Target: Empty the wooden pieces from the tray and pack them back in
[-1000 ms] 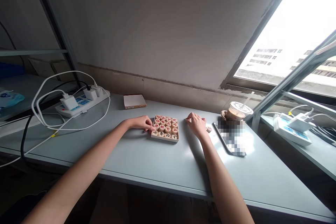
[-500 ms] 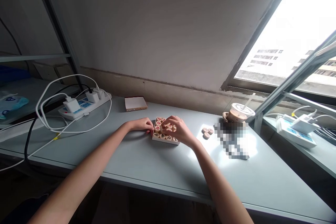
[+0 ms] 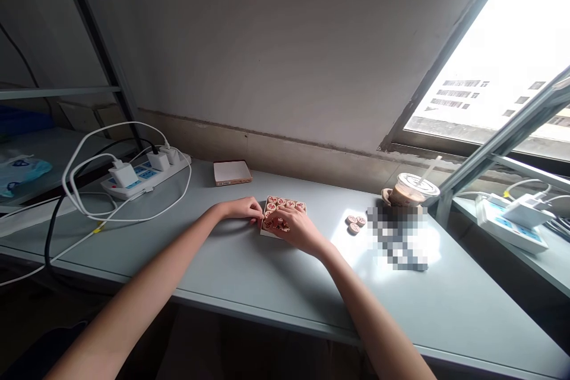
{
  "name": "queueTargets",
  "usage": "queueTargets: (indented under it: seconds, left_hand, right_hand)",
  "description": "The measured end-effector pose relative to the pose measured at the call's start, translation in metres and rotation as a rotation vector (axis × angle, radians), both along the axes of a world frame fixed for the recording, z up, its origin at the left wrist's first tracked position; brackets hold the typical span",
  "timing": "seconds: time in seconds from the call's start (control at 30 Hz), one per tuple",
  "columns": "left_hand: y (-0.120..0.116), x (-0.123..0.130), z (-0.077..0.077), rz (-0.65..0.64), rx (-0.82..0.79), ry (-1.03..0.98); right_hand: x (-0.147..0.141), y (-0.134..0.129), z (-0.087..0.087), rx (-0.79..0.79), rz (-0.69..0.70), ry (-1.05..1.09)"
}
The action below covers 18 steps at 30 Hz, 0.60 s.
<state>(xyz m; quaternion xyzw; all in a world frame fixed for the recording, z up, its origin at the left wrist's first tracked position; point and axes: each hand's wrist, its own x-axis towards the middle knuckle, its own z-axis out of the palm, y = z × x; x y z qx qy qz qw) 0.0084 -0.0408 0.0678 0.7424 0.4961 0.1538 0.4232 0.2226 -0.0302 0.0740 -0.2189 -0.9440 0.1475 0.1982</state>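
A shallow box [image 3: 270, 234] filled with round Chinese chess pieces [image 3: 281, 202] lies on the desk in front of me. The pieces sit flat in rows, their red and dark characters facing up. My left hand [image 3: 244, 209] has its fingers curled and pressed to the box's left edge. Across the front part of the box reaches my right hand [image 3: 299, 228], its thumb and fingers apart, touching the pieces and covering several of them. Three loose chess pieces [image 3: 354, 228] lie close together on the desk to the right.
An upturned box lid [image 3: 232, 173] lies behind the box to the left. A power strip [image 3: 133, 189] with chargers and looping white cables [image 3: 190, 187] takes up the desk's left side. At the right stands a plastic drink cup [image 3: 407, 191] with a straw, beside a blurred-out patch.
My right hand has moved from the back and middle pieces to the front left of the box, uncovering the back rows. My left hand stays at the box's left edge.
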Motion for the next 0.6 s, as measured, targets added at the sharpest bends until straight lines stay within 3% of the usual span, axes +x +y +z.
queueTargets:
  seconds: [0.13,0.2,0.27,0.37,0.47,0.6]
  left_hand:
    - [0.000,0.000,0.000,0.012,-0.002,0.006]
    - [0.000,0.000,-0.001,0.026,-0.007,0.008]
    - [0.000,0.000,-0.002,0.025,-0.033,-0.006]
    - [0.000,0.001,-0.003,-0.005,-0.085,-0.042]
    - [-0.001,0.002,-0.002,-0.014,-0.094,-0.056]
    - [-0.001,0.002,-0.002,-0.002,-0.085,-0.035]
  right_hand:
    - [0.003,0.003,0.004,0.054,-0.028,-0.036]
    - [0.012,0.011,0.009,0.106,-0.127,-0.099]
    - [0.029,0.023,0.015,0.162,-0.337,-0.179]
    - [0.067,0.046,0.017,0.215,-0.796,-0.329]
    - [0.102,0.067,0.010,0.072,-1.086,-0.478]
    - [0.122,0.080,-0.004,-0.123,-1.041,-0.479]
